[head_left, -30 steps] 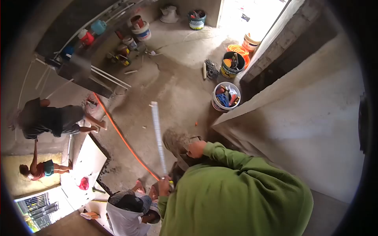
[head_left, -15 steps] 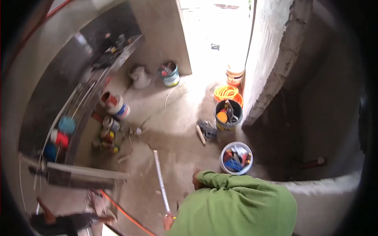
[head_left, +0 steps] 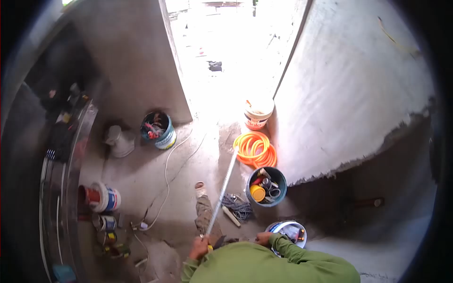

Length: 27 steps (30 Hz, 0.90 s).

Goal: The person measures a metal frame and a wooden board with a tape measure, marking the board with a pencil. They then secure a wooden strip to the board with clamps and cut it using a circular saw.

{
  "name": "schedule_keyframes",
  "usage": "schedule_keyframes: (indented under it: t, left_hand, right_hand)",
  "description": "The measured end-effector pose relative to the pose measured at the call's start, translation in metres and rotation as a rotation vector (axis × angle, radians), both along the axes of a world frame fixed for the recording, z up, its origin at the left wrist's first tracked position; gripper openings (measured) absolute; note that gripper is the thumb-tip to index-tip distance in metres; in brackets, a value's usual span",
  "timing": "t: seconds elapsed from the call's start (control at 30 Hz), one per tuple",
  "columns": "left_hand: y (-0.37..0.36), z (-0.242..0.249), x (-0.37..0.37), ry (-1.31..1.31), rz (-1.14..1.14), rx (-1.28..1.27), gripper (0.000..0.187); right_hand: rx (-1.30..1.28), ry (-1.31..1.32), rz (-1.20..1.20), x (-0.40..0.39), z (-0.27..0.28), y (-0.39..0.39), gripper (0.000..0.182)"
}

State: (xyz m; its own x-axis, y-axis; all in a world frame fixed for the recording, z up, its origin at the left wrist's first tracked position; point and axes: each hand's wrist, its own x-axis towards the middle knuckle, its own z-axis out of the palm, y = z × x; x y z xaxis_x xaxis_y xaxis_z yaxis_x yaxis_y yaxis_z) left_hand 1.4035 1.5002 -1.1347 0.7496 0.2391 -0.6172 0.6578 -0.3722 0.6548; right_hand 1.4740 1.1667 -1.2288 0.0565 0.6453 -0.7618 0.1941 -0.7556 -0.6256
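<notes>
My left hand (head_left: 200, 248) is closed around a tape measure (head_left: 210, 247), with a bit of its yellow case showing beside the fingers. Its long pale blade (head_left: 222, 192) runs out forward, slanting to the right, and its far end overlaps the coiled orange hose (head_left: 255, 148) in view. My right hand (head_left: 263, 238) has its fingers curled, close to the left rim of a white bucket (head_left: 271, 228) of tools; whatever may be inside the fingers is hidden. Green sleeves cover both arms. Below the blade, my leg and foot (head_left: 201, 189) rest on the floor.
A dark bucket of tools (head_left: 267, 203) stands by the hose, near a bundle of dark cord (head_left: 237, 206). Beyond is a white-and-orange bucket (head_left: 257, 119) at the bright doorway. To the left are a teal bucket (head_left: 165, 140), a pale cable (head_left: 167, 181) and paint pails (head_left: 111, 200).
My view has turned, and the person at lower left is out of sight. The tape blade has swung from leaning left to leaning right. My right hand appears lower, nearer the white bucket.
</notes>
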Motion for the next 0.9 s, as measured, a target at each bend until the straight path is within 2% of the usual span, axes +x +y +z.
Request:
schedule_keyframes:
  t: [0.07,0.1,0.17,0.23,0.3,0.33,0.43,0.5,0.57,0.63,0.7,0.77,0.83,0.9]
  left_hand:
    - [0.055,-0.029,0.090,-0.052,0.010,-0.123,0.046]
    - [0.084,-0.029,0.144,-0.077,-0.014,-0.131,0.046]
    - [0.113,-0.018,0.220,0.013,-0.086,-0.138,0.045]
    - [0.136,0.008,0.279,0.035,-0.138,-0.095,0.045]
    - [0.159,0.000,0.326,0.092,-0.012,-0.247,0.043]
    - [0.163,0.014,0.352,0.118,-0.022,-0.258,0.038]
    - [0.191,-0.025,0.420,0.197,0.044,-0.370,0.035]
    - [0.200,-0.044,0.478,0.186,0.048,-0.367,0.035]
    - [0.207,-0.054,0.550,0.219,0.133,-0.368,0.035]
    - [0.211,-0.061,0.634,0.185,0.135,-0.338,0.036]
    - [0.213,-0.053,0.717,0.167,0.134,-0.302,0.037]
    - [0.208,-0.045,0.772,0.067,0.033,-0.172,0.040]
    - [0.194,-0.014,0.867,0.005,-0.024,-0.145,0.041]
    - [0.175,0.008,0.944,-0.048,-0.049,-0.132,0.042]
  right_hand:
    - [-0.086,-0.073,-0.188,0.078,0.004,0.039,0.042]
    - [0.008,-0.052,-0.242,0.120,0.029,0.064,0.041]
    - [-0.076,-0.301,-0.277,0.180,0.057,0.104,0.041]
    - [-0.083,-0.201,-0.442,0.243,0.105,0.126,0.042]
    - [-0.101,-0.145,-0.496,0.317,0.145,0.152,0.044]
    - [-0.082,-0.138,-0.490,0.350,0.162,0.163,0.044]
    - [-0.029,-0.182,-0.444,0.436,0.148,0.190,0.046]
    - [0.073,-0.402,-0.434,0.493,0.121,0.206,0.050]
    - [0.071,-0.412,-0.452,0.568,0.109,0.221,0.050]
    - [0.116,-0.388,-0.361,0.665,0.119,0.230,0.049]
    - [0.026,-0.442,-0.395,0.758,0.127,0.233,0.048]
    - [0.148,-0.316,-0.230,0.815,0.127,0.229,0.047]
    - [0.120,-0.362,-0.241,0.880,0.135,0.224,0.044]
    - [0.192,-0.313,-0.215,0.935,0.121,0.212,0.041]
